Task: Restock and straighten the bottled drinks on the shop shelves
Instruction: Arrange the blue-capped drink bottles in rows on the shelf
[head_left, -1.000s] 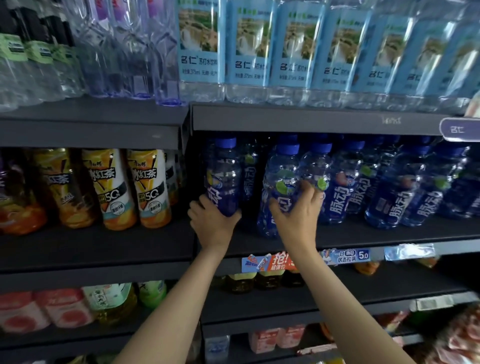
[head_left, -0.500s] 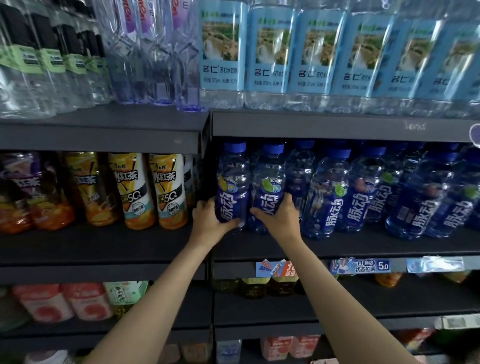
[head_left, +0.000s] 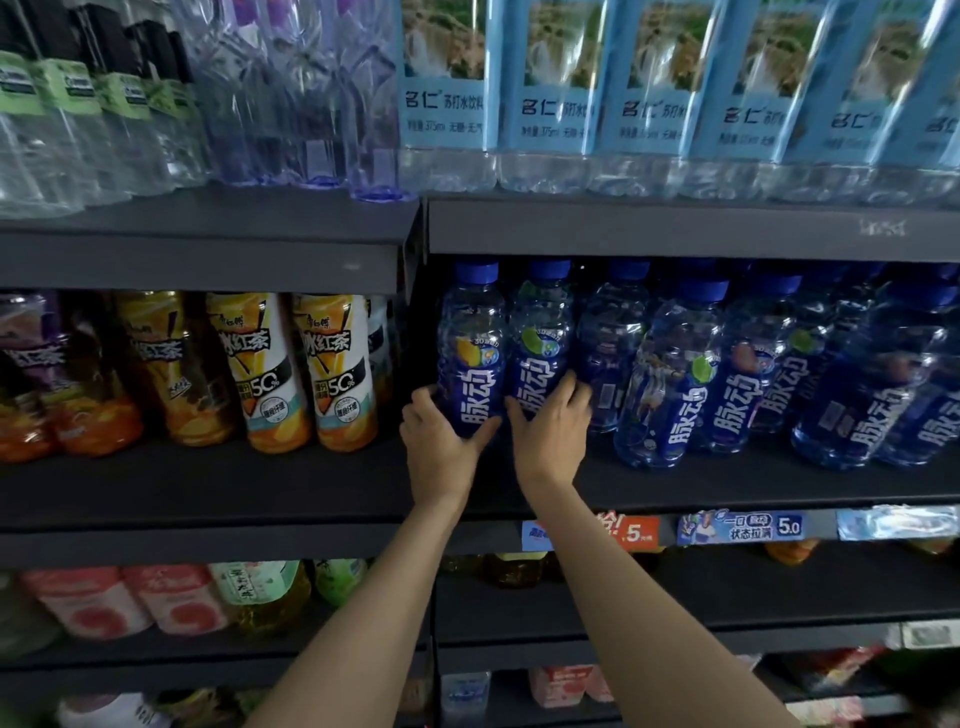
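Head view: both hands are at the left end of the middle shelf (head_left: 727, 488), each wrapped around the lower part of a blue drink bottle. Left hand (head_left: 439, 441) grasps the leftmost blue bottle (head_left: 470, 353), thumb across its label front, fingers behind its left side. Right hand (head_left: 553, 436) grasps the second blue bottle (head_left: 540, 348), fingers spread over its right side. The two bottles stand upright, side by side and touching, at the front of the row.

Change from one second ago: the right-hand bottle was then tilted and held apart from the left one; half a second ago it had been brought upright beside it. Now the pair stays together, the hands sitting slightly lower on the bottles. Camera has also shifted left, so more of the left bay shows.

To the right, the remaining blue bottles (head_left: 670, 379) stand in a crowded, uneven group, some leaning. Left bay holds orange tea bottles (head_left: 270, 374). Upper shelf carries light-blue-labelled water bottles (head_left: 550, 93). Price tags (head_left: 743, 527) are clipped to the shelf edge below the blue bottles.
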